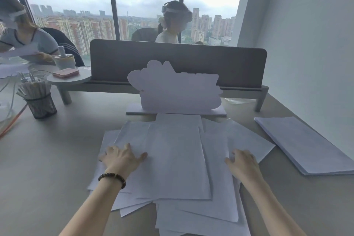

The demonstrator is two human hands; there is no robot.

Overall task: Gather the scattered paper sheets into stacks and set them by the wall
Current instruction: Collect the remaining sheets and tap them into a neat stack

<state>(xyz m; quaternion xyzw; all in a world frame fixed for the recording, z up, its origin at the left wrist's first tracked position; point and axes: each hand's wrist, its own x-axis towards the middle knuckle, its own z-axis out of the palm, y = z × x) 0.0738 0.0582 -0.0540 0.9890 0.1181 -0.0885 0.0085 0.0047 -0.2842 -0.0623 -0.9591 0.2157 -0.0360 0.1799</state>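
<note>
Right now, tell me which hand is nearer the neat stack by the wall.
Right. The right hand lies flat on the scattered sheets' right side, closest to the neat stack. The left hand presses their left side, farther away.

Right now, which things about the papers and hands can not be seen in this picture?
- Scattered sheets, head view: bottom edge cuts the nearest ones; overlaps hide their number.
- Neat stack by the wall: right edge cuts its corner.
- Left hand and right hand: palms hidden; grip unclear.
</note>
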